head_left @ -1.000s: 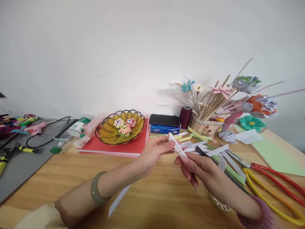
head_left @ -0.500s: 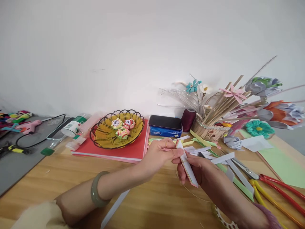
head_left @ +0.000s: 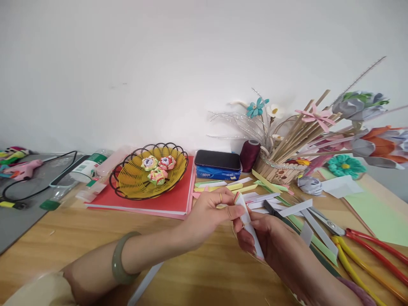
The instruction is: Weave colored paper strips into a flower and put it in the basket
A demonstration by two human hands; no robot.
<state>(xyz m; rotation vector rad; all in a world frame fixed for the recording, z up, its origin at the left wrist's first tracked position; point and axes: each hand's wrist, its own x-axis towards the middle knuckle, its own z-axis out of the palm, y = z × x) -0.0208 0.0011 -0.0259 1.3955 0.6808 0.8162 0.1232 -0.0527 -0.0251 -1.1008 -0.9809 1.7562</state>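
Both hands meet over the wooden table (head_left: 79, 238) on a narrow folded stack of paper strips (head_left: 250, 227), white with green and pink edges. My left hand (head_left: 210, 212), with a gold ring and a green bangle on the wrist, pinches the stack's upper end between thumb and fingers. My right hand (head_left: 270, 240) cradles the lower end, fingers curled round it. A thin thread or wire crosses the stack near the middle.
Loose paper strips (head_left: 287, 208) and red and yellow handled scissors (head_left: 357, 242) lie to the right. Behind stand a stick basket of paper flowers (head_left: 280, 170), a maroon thread spool (head_left: 249, 155), a tissue pack (head_left: 217, 163), and a wire basket with paper roses (head_left: 149, 172) on red paper.
The view has shifted slightly left and down. The strip stack has tilted more upright in both hands and sunk a little toward the table; the grip is the same.
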